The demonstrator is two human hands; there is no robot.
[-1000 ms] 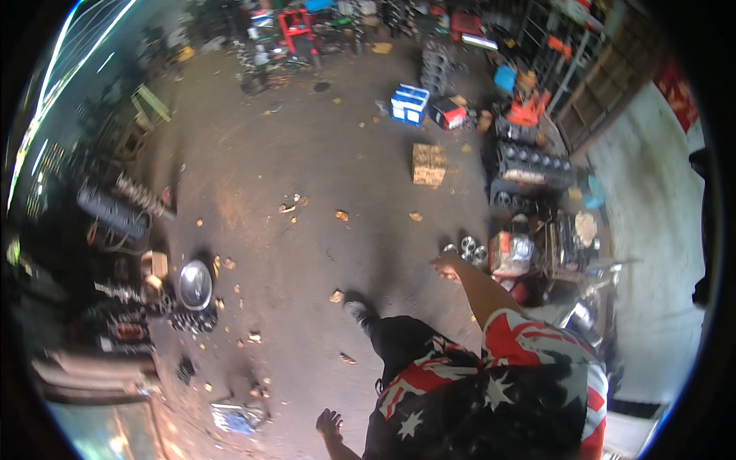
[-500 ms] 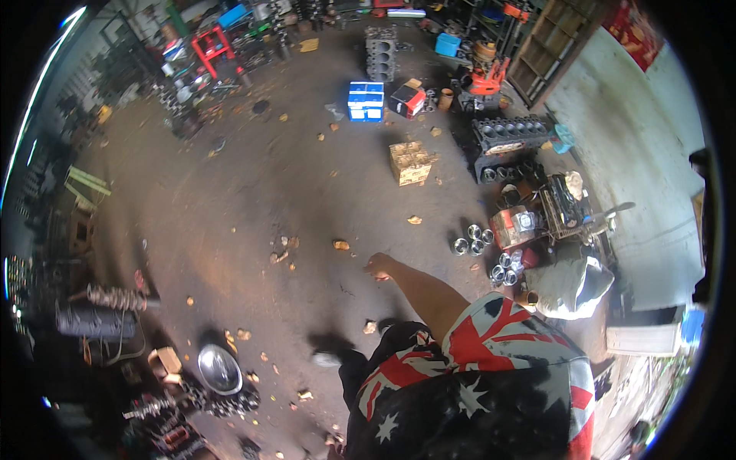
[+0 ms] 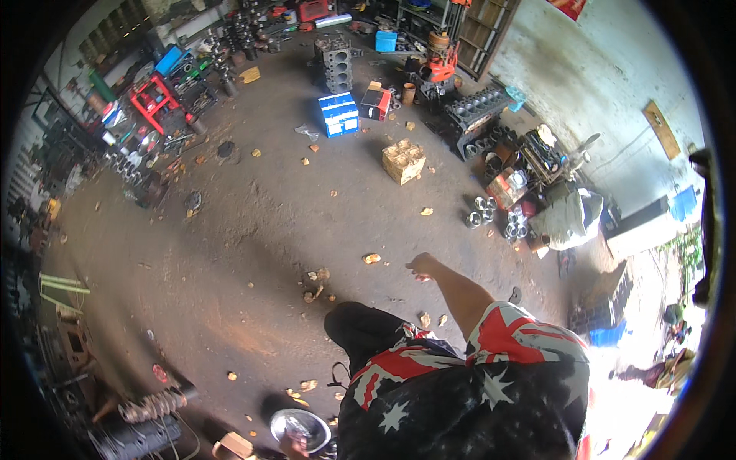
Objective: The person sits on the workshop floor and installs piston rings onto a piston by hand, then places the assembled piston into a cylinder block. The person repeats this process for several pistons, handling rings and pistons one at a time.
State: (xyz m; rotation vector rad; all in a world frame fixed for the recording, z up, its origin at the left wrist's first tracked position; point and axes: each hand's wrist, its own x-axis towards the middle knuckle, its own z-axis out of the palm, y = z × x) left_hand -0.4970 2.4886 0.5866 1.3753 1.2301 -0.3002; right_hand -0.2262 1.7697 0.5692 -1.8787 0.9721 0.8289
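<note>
My right hand (image 3: pixel 422 267) hangs out in front of me at the end of a bare forearm, over the dirt floor. Its fingers are loosely bent and somewhat apart, with nothing visible in them. Nearest to it in the picture lies a yellowish-brown scrap (image 3: pixel 372 259) on the floor. At the lower edge, my left hand (image 3: pixel 293 445) shows only in part, in front of a round shiny metal bowl (image 3: pixel 280 418). Its fingers are too blurred to make out, and I cannot tell whether it touches the bowl.
Ahead stand a brown carton (image 3: pixel 404 161), a blue-and-white box (image 3: pixel 340 115) and an engine block (image 3: pixel 334 65). To the right are another engine block (image 3: pixel 479 107), metal cylinders (image 3: pixel 481 211) and a pale sack (image 3: pixel 567 218). A crankshaft (image 3: pixel 153 405) lies lower left.
The view has shifted and turned, so the cartons and engine blocks sit farther left. My left hand now shows by the bowl. My right arm remains extended, its hand still loosely bent.
</note>
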